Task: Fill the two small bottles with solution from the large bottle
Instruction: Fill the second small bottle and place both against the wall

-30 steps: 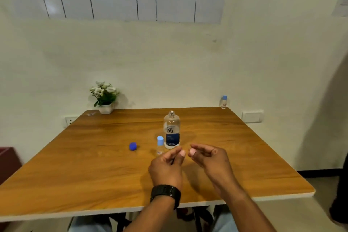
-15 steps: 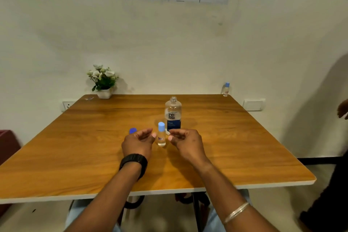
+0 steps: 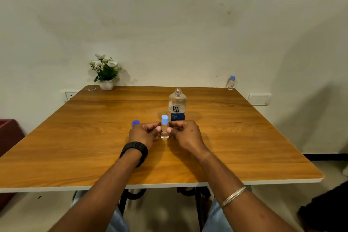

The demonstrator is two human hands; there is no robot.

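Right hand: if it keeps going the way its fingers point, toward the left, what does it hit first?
The right hand would meet the near small bottle at once; its thumb tip looks to be touching it already. The left hand is just beyond. Exact contact is hard to confirm from this single view.

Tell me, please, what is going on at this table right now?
A person is working on refilling small bottles. Both hands, left hand and right hand, touch a capped small bottle standing on the wooden table. The large bottle stands open behind it, its blue cap lying to the left. A second small bottle waits at the far corner.
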